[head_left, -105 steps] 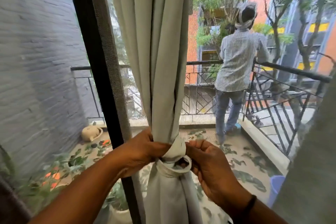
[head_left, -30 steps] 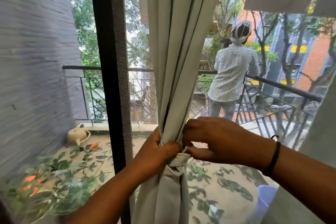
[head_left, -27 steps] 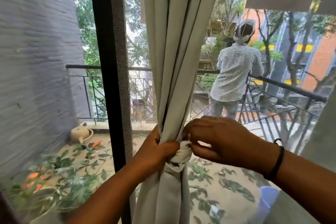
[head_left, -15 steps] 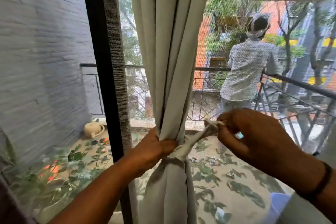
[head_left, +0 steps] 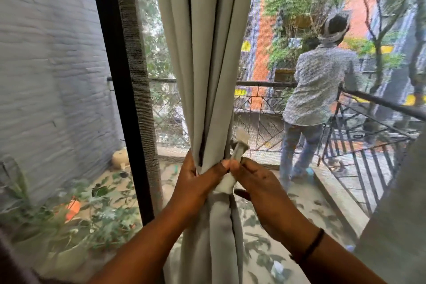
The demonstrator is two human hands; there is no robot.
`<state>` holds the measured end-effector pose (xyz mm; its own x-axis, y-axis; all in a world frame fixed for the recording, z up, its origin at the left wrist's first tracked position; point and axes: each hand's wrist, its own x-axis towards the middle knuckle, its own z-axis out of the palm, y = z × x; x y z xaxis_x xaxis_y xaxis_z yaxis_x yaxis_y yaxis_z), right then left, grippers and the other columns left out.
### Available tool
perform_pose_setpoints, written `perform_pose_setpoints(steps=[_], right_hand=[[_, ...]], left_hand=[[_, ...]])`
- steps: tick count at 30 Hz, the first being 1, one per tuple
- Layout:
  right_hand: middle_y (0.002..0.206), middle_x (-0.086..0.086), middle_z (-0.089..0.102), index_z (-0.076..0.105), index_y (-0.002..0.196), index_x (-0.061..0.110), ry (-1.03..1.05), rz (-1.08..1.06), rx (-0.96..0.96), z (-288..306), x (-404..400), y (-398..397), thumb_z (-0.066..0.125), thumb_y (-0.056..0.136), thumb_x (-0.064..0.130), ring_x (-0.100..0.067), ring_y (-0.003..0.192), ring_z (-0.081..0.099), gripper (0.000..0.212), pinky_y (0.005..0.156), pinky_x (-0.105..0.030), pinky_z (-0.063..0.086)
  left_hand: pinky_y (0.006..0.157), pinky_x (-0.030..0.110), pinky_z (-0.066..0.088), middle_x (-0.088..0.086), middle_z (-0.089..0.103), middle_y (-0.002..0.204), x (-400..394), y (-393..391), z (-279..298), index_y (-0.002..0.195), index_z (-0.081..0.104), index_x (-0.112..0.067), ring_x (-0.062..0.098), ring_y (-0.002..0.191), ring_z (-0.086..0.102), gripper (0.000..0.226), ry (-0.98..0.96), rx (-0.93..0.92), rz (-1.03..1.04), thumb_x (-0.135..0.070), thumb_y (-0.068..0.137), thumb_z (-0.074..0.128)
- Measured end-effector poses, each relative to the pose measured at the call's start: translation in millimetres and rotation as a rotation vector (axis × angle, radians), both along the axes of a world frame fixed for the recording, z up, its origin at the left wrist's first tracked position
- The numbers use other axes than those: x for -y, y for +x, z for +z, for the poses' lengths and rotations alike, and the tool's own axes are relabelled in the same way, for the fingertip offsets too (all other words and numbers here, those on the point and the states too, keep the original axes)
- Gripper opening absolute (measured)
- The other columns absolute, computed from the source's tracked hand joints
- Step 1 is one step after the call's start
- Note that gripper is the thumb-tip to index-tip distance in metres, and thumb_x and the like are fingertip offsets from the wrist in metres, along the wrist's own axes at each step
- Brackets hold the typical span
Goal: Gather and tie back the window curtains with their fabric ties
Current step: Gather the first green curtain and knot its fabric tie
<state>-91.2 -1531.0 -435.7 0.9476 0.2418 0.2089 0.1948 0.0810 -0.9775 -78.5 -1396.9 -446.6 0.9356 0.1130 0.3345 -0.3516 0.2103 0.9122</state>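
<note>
Balcony beyond a mesh-screened window: grey brick wall (head_left: 50, 71) at left, black window frame (head_left: 119, 90) running top to bottom, black metal railing (head_left: 359, 145) with lattice infill, potted greenery (head_left: 76, 214) low left. A person in a pale shirt (head_left: 320, 90) stands at the railing, back turned.

Pale grey-green curtain (head_left: 207, 53), smooth matte cloth, hangs centre in long vertical folds, gathered to a narrow waist at mid-height and flaring slightly below.

Left hand (head_left: 196, 182) comes up from lower left, forearm angled in, wrapped around the gathered waist; thumb lies across the front of the folds, other fingers go behind the cloth and cannot be seen. Holds the bunch firmly.

Right hand (head_left: 255, 180) comes from lower right, a thin black band (head_left: 311, 246) on the wrist. Fingers curled, tips pinching the fabric tie (head_left: 237, 154) just beside the left thumb.

Tie is a flat strip of the same pale cloth. It wraps the waist under both hands, showing lighter below the thumb. Its free end sticks up and to the right above the right fingers, ending in a blurred, frayed-looking tip. Whether a knot is formed cannot be told.
</note>
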Motion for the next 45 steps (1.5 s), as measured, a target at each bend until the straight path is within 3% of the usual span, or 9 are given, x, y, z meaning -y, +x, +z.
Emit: perform_pose_setpoints(steps=[8,13,16,23,30,34,38,42,45], right_hand=[[0.1,-0.005,0.074,0.072,0.098,0.02,0.091,-0.034,-0.113,9,-14,19,0.077,0.068,0.03,-0.022,0.091,0.066,0.032,0.085,-0.041,0.047],[0.073,0.001,0.072,0.069,0.078,0.014,-0.051,-0.078,-0.131,23,-22,24,0.057,0.08,0.004,-0.003,0.058,0.063,0.015,0.055,-0.008,0.043],[0.059,0.006,0.064,0.059,0.065,0.017,-0.047,-0.137,-0.205,32,-27,27,0.056,0.087,0.007,-0.003,0.046,0.058,0.025,0.037,-0.007,0.037],[0.086,-0.012,0.061,0.061,0.084,0.004,-0.056,-0.421,-0.262,35,-63,61,0.059,0.084,0.005,-0.021,0.073,0.05,0.002,0.059,-0.028,0.039],[0.07,-0.01,0.063,0.059,0.07,0.009,0.203,-0.475,-0.393,43,-90,84,0.054,0.088,-0.001,-0.02,0.06,0.059,0.021,0.049,-0.025,0.052],[0.08,-0.016,0.066,0.062,0.078,0.005,0.239,-0.519,-0.388,42,-105,87,0.055,0.086,-0.003,-0.028,0.069,0.064,0.014,0.054,-0.036,0.058],[0.08,-0.015,0.063,0.058,0.073,0.005,0.265,-0.603,-0.355,40,-113,88,0.049,0.087,-0.002,-0.027,0.077,0.062,0.018,0.076,-0.045,0.057],[0.12,-0.025,0.06,0.056,0.119,-0.006,0.229,-0.56,-0.346,25,-125,69,0.04,0.095,0.006,-0.039,0.111,0.059,0.031,0.094,-0.046,0.051],[0.126,-0.027,0.057,0.053,0.124,-0.009,0.347,-0.421,-0.387,6,-129,54,0.055,0.082,0.018,-0.045,0.114,0.056,0.05,0.097,-0.05,0.047]], left_hand=[[0.077,0.03,0.056,0.0,0.071,0.106,-9,-5,0,0.117,0.053,-0.025,0.02,0.1,0.068,0.073,-0.017,0.115,0.015,-0.032,0.05,0.081],[0.078,0.032,0.058,-0.007,0.067,0.107,-11,-2,-5,0.12,0.046,-0.032,0.011,0.097,0.068,0.082,0.106,0.122,0.165,-0.036,0.049,0.087],[0.072,0.021,0.056,-0.021,0.067,0.099,-17,4,-6,0.111,0.047,-0.041,0.0,0.09,0.067,0.066,0.168,0.117,0.176,-0.024,0.058,0.083],[0.055,0.01,0.049,-0.011,0.067,0.088,-43,24,10,0.101,0.058,-0.031,-0.001,0.074,0.066,0.048,0.226,0.012,0.058,-0.002,0.069,0.079],[0.068,0.035,0.059,0.004,0.074,0.085,-75,28,16,0.091,0.07,-0.02,0.02,0.08,0.07,0.033,0.298,-0.108,-0.117,-0.013,0.059,0.073],[0.062,0.026,0.057,0.006,0.072,0.075,-87,22,12,0.079,0.073,-0.011,0.016,0.071,0.069,0.012,0.234,-0.134,-0.2,-0.003,0.07,0.075],[0.067,0.025,0.058,0.008,0.073,0.084,-95,21,9,0.093,0.071,-0.007,0.02,0.078,0.069,0.033,0.155,-0.15,-0.277,-0.015,0.062,0.076],[0.075,0.033,0.058,0.009,0.072,0.102,-101,18,-1,0.11,0.061,-0.014,0.026,0.092,0.07,0.057,0.092,-0.176,-0.396,-0.02,0.057,0.083],[0.077,0.034,0.058,0.009,0.073,0.102,-110,14,-7,0.113,0.061,-0.012,0.027,0.095,0.069,0.067,0.096,-0.125,-0.463,-0.026,0.052,0.083]])
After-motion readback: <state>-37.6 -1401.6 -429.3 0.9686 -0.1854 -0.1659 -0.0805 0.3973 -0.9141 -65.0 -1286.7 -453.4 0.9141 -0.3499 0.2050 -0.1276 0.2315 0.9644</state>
